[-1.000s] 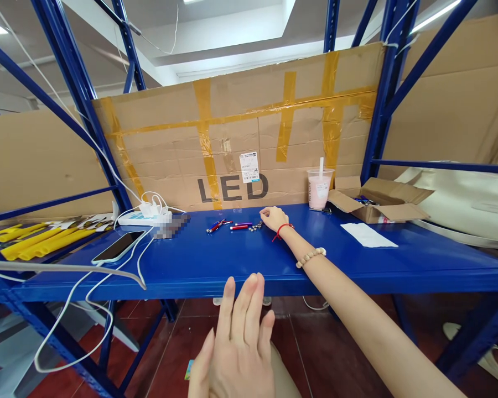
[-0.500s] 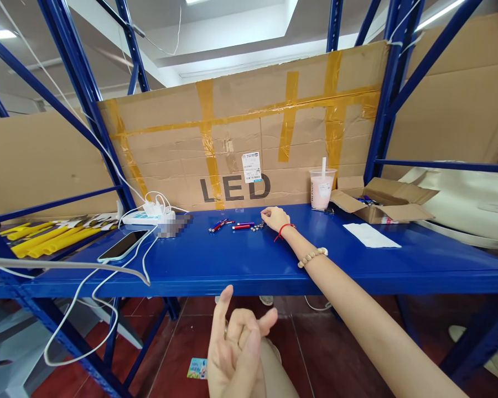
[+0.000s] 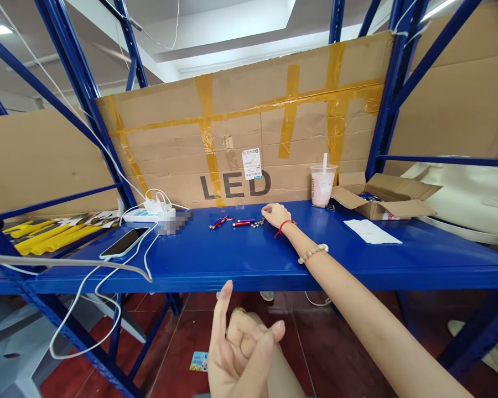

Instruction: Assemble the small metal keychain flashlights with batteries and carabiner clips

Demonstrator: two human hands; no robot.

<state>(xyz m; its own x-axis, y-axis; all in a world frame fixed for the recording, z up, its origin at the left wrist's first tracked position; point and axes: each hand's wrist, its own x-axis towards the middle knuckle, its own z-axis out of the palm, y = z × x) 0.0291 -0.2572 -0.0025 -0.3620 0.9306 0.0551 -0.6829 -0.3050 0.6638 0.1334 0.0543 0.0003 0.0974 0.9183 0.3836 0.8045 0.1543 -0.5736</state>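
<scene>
My right hand (image 3: 276,214) reaches far across the blue shelf (image 3: 240,260), wearing a red string and a bead bracelet on the wrist. Its fingers are curled down at a small heap of silvery pieces (image 3: 257,223); what they pinch is too small to see. Just left of the heap lie a red pen-like stick (image 3: 241,224) and more small red and purple sticks (image 3: 219,222). My left hand (image 3: 240,348) hovers below the shelf's front edge. Its index finger points up, the other fingers are curled, and the thumb is pressed across them.
A phone (image 3: 124,242) on a white cable and a power strip (image 3: 149,214) lie at the left. Yellow tubes (image 3: 45,235) fill the neighbouring shelf. A pink drink cup (image 3: 322,185), an open cardboard box (image 3: 382,199) and white paper (image 3: 371,232) sit to the right. Taped cardboard marked LED (image 3: 240,138) closes the back.
My left hand went from flat, spread fingers to curled fingers with the thumb across, and sank a little. My right hand stayed at the small pieces.
</scene>
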